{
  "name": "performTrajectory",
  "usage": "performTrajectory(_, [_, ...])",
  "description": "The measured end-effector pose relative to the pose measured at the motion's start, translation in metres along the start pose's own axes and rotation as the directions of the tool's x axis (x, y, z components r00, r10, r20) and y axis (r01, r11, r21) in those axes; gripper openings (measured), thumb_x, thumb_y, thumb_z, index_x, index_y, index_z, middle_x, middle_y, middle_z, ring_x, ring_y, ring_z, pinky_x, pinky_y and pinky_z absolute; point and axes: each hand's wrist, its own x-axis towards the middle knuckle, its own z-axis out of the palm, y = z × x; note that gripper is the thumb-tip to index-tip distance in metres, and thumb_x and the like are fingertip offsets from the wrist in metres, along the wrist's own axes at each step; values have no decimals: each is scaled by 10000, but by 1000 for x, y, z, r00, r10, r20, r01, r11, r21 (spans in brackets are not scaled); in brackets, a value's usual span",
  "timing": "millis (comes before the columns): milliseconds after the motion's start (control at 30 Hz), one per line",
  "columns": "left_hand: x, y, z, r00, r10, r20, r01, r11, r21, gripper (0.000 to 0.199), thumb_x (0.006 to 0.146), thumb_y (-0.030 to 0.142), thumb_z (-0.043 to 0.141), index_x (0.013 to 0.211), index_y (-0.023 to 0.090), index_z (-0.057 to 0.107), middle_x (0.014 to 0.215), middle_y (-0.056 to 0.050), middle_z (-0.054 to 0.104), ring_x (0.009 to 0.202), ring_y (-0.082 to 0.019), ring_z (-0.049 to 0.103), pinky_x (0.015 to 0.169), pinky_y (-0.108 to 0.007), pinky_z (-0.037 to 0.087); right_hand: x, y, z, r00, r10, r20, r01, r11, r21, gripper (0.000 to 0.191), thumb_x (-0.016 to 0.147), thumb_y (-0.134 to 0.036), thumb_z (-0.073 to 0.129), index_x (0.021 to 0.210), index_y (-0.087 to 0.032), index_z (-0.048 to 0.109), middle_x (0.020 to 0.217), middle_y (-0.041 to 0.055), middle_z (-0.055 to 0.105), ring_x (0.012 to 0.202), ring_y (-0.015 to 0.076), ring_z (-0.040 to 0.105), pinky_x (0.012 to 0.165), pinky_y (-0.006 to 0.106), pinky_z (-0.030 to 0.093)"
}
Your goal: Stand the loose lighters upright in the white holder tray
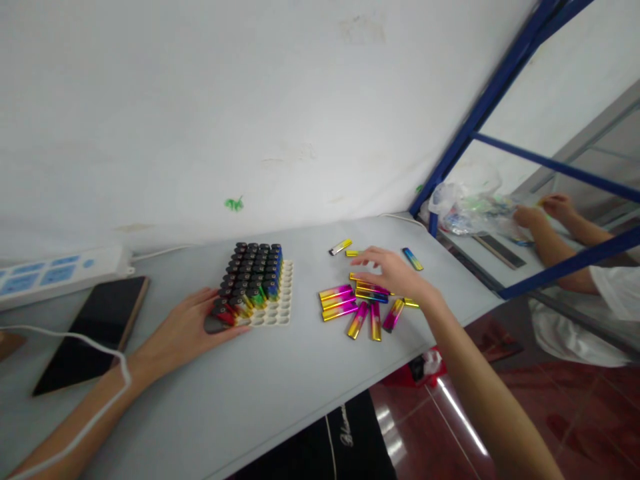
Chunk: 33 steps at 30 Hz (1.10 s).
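A white tray with round holes stands on the grey table, filled on its left side with rows of upright, black-topped lighters. My left hand grips the tray's near left corner, thumb along the front edge and fingers round the left side. A loose cluster of shiny yellow, magenta and blue lighter-shaped pieces lies right of the tray. My right hand is over the back of this cluster, palm down, thumb and fingers curved and apart. What lies beneath its fingers is partly hidden.
A black phone and white power strip lie at the left, with a white cable crossing my left forearm. Beyond the blue bed frame, another person's hands work beside plastic bags.
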Motion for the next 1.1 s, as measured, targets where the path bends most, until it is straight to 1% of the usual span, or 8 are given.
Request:
performTrajectory(67, [0, -2, 2, 1000, 9, -19, -9, 1000, 11, 624, 796, 818, 691, 969, 228, 798, 1086, -143, 821, 1067, -396, 780, 1071, -552, 622, -6, -12, 11, 993, -37, 111, 39, 999, -16, 238, 984, -316, 849, 1215, -257, 837, 1243, 104, 754, 1174, 283, 711, 1076, 470, 583])
performTrajectory(133, [-1, -1, 0, 1000, 14, -13, -14, 1000, 16, 635, 801, 822, 689, 975, 221, 800, 1086, -147, 820, 1062, -395, 777, 1065, -556, 622, -8, -14, 21, 990, -15, 141, 24, 998, -61, 228, 974, -294, 862, 1198, -253, 848, 1256, 117, 713, 1215, 298, 680, 1116, 499, 557])
performTrajectory(367, [1, 16, -11, 999, 25, 23, -25, 1000, -10, 619, 827, 814, 696, 971, 219, 790, 1040, -128, 814, 1009, -369, 768, 1035, -530, 631, 9, -4, 32, 971, -52, 235, 64, 997, -42, 152, 959, -261, 870, 1092, -214, 813, 1163, 101, 691, 1139, 283, 660, 1071, 467, 554])
performTrajectory(567, [0, 15, -9, 1000, 18, 9, -18, 999, -33, 515, 799, 750, 749, 941, 257, 786, 1050, -99, 819, 1002, -352, 765, 1023, -491, 636, 19, -16, 34, 989, -45, 143, 17, 981, 192, 169, 972, -331, 836, 1083, -212, 788, 1123, 83, 778, 1070, 253, 713, 1003, 421, 575])
performTrajectory(700, [-1, 13, -8, 1000, 26, -7, -26, 999, -30, 442, 794, 697, 785, 902, 269, 774, 1002, -103, 817, 978, -357, 769, 977, -485, 646, 26, -29, 50, 994, 84, 63, -105, 844, 526, 369, 897, -529, 867, 1075, -217, 785, 1102, 68, 798, 997, 233, 742, 891, 389, 614])
performTrajectory(800, [0, 13, -7, 1000, 31, 1, -31, 999, -15, 457, 782, 694, 795, 905, 255, 778, 994, -111, 807, 982, -372, 769, 982, -514, 645, 36, -45, 61, 989, 147, -13, -96, 705, 703, 424, 820, -561, 928, 1051, -240, 776, 1051, 41, 784, 987, 218, 742, 915, 385, 620])
performTrajectory(933, [1, 11, -6, 999, 36, 23, -36, 999, -11, 477, 798, 698, 784, 897, 231, 776, 1003, -128, 800, 990, -377, 758, 977, -534, 634, 51, -71, 66, 973, 217, -73, -65, 568, 820, 454, 809, -552, 942, 1136, -277, 788, 1019, 18, 762, 949, 196, 713, 901, 368, 610])
performTrajectory(1100, [0, 12, -8, 997, 54, 52, -54, 999, -3, 521, 843, 743, 743, 882, 224, 754, 972, -114, 776, 971, -350, 743, 956, -503, 621, 65, -100, 71, 963, 267, -44, -85, 453, 888, 493, 845, -695, 852, 1075, -279, 722, 1073, 37, 776, 1028, 221, 718, 933, 391, 616])
